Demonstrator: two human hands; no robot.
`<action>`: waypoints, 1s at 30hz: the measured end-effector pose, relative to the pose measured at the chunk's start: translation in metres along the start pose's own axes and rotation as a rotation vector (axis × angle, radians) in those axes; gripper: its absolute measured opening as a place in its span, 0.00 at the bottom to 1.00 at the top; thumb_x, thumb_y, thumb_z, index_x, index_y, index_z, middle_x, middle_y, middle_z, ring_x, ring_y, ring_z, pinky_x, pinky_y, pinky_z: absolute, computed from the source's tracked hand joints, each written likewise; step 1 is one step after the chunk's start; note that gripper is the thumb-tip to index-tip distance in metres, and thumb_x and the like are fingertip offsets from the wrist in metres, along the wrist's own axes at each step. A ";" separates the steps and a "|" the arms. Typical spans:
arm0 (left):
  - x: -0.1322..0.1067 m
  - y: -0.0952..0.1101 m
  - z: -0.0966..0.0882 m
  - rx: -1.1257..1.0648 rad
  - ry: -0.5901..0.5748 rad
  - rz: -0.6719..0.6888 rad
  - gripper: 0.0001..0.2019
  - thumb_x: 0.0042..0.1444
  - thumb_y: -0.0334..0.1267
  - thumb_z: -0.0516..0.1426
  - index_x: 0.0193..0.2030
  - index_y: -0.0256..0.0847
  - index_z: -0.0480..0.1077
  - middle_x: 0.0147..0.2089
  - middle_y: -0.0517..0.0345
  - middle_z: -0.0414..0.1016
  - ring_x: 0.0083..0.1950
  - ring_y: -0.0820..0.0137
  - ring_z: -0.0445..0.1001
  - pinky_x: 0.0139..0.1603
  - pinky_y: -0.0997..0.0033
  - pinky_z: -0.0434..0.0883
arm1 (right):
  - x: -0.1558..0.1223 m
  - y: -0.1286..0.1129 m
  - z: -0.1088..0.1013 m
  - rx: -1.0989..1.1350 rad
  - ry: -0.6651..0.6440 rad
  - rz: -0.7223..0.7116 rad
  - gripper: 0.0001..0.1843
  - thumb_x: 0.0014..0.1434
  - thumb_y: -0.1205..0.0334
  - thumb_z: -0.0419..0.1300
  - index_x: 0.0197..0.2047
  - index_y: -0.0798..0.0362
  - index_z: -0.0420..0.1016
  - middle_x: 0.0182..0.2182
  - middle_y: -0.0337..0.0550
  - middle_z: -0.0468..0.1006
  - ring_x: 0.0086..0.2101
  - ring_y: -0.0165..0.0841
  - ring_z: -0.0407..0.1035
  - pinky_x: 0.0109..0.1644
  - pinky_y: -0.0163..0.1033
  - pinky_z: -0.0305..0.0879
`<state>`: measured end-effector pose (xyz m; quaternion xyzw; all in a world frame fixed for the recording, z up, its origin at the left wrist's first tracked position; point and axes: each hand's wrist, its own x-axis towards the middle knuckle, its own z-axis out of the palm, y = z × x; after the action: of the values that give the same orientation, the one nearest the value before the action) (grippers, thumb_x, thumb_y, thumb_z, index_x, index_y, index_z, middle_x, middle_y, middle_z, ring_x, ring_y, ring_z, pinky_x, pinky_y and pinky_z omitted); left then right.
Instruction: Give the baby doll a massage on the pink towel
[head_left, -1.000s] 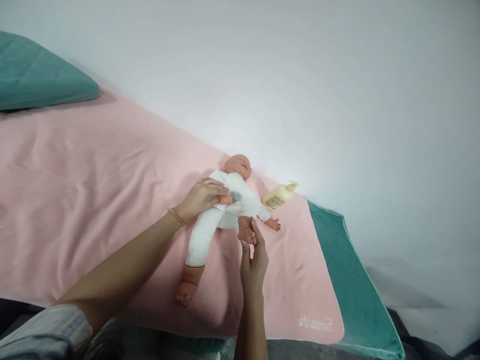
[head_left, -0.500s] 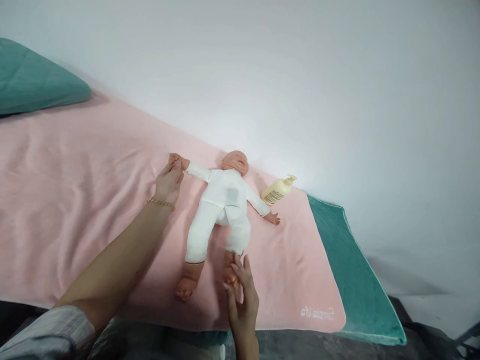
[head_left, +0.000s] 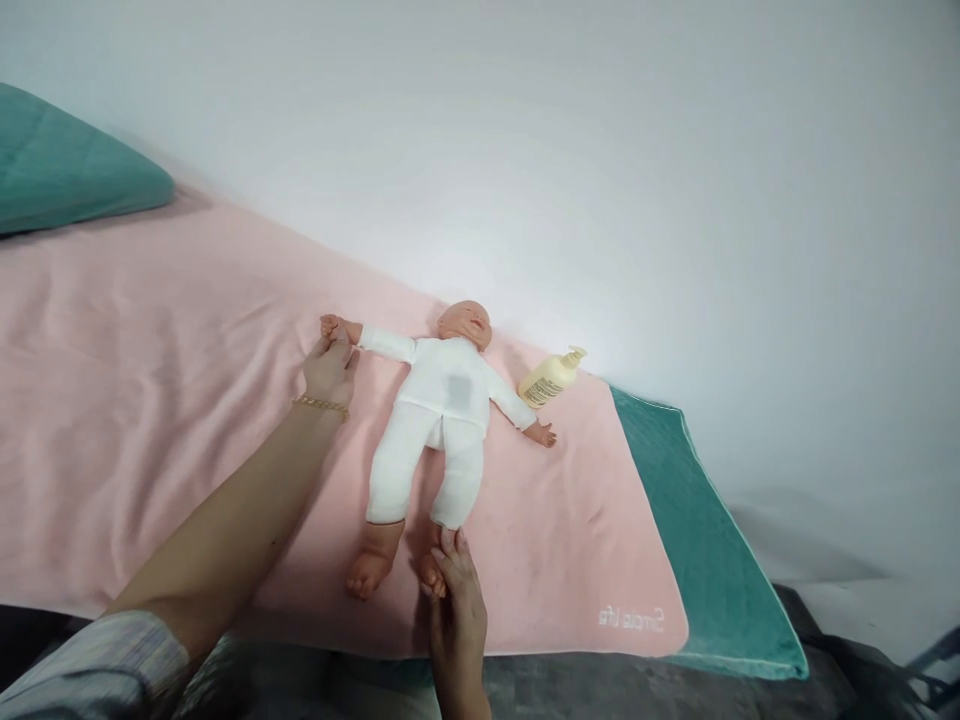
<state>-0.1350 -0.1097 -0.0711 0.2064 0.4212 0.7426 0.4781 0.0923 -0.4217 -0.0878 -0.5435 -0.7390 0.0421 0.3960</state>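
Observation:
A baby doll [head_left: 448,385] in a white cloth suit lies face up on the pink blanket [head_left: 585,540], its arms spread. My left hand [head_left: 328,368] is closed around the doll's hand on the left side and holds that arm out straight. Down at the feet, my right hand [head_left: 461,595] grips the doll's foot on the right side, fingers over the ankle and thumb beneath. The doll's other foot [head_left: 369,565] rests free on the blanket. Beside the doll's other arm, a pale yellow pump bottle [head_left: 551,378] lies tilted.
A green pillow or cushion [head_left: 75,165] sits at the far left. Green cloth [head_left: 701,530] shows under the blanket at the right. A white wall [head_left: 600,180] runs along the back of the bed. The blanket is wrinkled on the left.
My left hand has moved slightly left and down, drawing the doll's arm outward. My right hand has shifted left and closed on the foot, and that leg now lies closer to the other.

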 end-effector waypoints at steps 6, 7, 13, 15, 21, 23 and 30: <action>-0.030 0.019 0.024 -0.038 -0.054 0.306 0.16 0.51 0.39 0.65 0.46 0.38 0.75 0.51 0.49 0.78 0.56 0.63 0.75 0.62 0.61 0.68 | 0.025 -0.001 -0.006 0.089 0.021 0.064 0.24 0.68 0.67 0.51 0.66 0.45 0.63 0.63 0.48 0.68 0.64 0.43 0.59 0.62 0.57 0.68; -0.035 0.022 0.027 -0.001 -0.107 0.345 0.15 0.51 0.39 0.65 0.46 0.38 0.76 0.51 0.49 0.78 0.55 0.63 0.75 0.62 0.60 0.69 | 0.034 -0.001 -0.007 0.107 0.033 0.078 0.23 0.69 0.67 0.50 0.65 0.46 0.63 0.64 0.48 0.67 0.64 0.42 0.59 0.63 0.56 0.67; -0.061 0.030 0.033 0.424 -0.381 0.533 0.15 0.56 0.40 0.63 0.50 0.41 0.77 0.54 0.53 0.79 0.59 0.59 0.73 0.64 0.56 0.66 | 0.095 -0.003 -0.015 0.132 0.085 0.064 0.23 0.70 0.66 0.49 0.66 0.47 0.62 0.66 0.50 0.64 0.66 0.40 0.57 0.66 0.56 0.62; -0.064 0.030 0.033 0.519 -0.510 0.638 0.13 0.59 0.39 0.60 0.50 0.43 0.77 0.54 0.54 0.79 0.61 0.60 0.71 0.65 0.55 0.64 | 0.113 -0.004 -0.017 0.139 0.094 0.047 0.24 0.70 0.66 0.48 0.67 0.47 0.60 0.66 0.49 0.63 0.66 0.40 0.56 0.66 0.56 0.61; -0.064 0.028 0.033 0.717 -0.740 0.841 0.13 0.64 0.36 0.53 0.50 0.46 0.78 0.52 0.57 0.80 0.62 0.60 0.70 0.65 0.52 0.64 | 0.144 -0.004 -0.019 0.193 0.078 0.147 0.24 0.70 0.63 0.48 0.68 0.47 0.57 0.67 0.50 0.62 0.66 0.39 0.56 0.66 0.53 0.63; -0.064 0.026 0.034 0.760 -0.794 0.876 0.14 0.65 0.36 0.53 0.50 0.46 0.78 0.52 0.57 0.80 0.62 0.60 0.70 0.64 0.52 0.64 | 0.149 -0.002 -0.019 0.191 0.074 0.169 0.25 0.70 0.61 0.49 0.69 0.48 0.57 0.67 0.50 0.62 0.66 0.40 0.56 0.66 0.53 0.62; -0.064 0.024 0.035 0.763 -0.862 0.869 0.13 0.64 0.36 0.54 0.48 0.47 0.79 0.52 0.57 0.80 0.60 0.60 0.72 0.62 0.51 0.65 | 0.145 0.000 -0.026 0.188 0.047 0.168 0.26 0.70 0.60 0.49 0.70 0.47 0.55 0.67 0.48 0.61 0.66 0.39 0.56 0.67 0.53 0.61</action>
<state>-0.0936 -0.1552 -0.0258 0.7824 0.3051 0.5195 0.1579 0.0946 -0.3098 0.0084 -0.5649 -0.6740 0.1313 0.4575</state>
